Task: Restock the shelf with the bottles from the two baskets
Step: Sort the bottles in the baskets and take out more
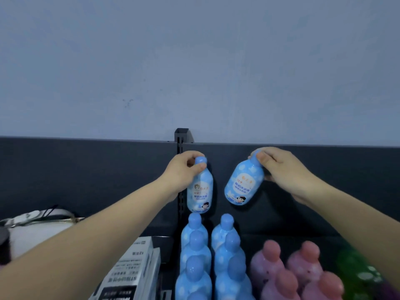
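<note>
Bottles point(200, 187) cap-pinched, both hands point(184, 172) raised

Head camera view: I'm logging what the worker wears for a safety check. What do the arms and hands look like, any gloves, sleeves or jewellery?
Both forearms are bare for all their visible length, with no sleeve showing. The left hand and right hand wear no gloves. No watch, bracelet or ring shows on the visible wrists and fingers. Fingernails look short and unpainted.

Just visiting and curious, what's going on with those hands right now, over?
Left hand and right hand each grip a blue bottle by its cap. Left bottle upright, right bottle tilted. Both above the blue rows. Nothing blocking.
</note>
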Available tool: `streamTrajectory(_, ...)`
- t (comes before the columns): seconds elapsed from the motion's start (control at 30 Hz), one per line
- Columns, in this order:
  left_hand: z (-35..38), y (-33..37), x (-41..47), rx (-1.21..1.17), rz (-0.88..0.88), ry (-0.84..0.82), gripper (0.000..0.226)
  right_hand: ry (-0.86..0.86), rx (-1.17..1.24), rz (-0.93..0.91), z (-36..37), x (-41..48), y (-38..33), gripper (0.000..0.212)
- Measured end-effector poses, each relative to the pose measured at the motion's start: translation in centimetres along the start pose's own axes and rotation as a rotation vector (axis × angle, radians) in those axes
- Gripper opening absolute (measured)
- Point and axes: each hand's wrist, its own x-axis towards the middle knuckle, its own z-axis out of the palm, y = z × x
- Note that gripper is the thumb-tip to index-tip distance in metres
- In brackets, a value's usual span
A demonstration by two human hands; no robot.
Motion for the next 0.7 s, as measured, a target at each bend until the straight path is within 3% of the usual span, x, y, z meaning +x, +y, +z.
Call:
streamTrajectory(0.27,1.4,-3.7,-0.2,0.237,-0.127,-0.093,0.012,-0.127,-0.056,-0.005,1.5,1.5,2.8,0.019)
streamTrajectory(0.7,1.3,-5.6,-0.7,0.374,-0.248,-0.234,0.012,-0.283,-0.102,0.041,3.2,1.7,5.1,0.02)
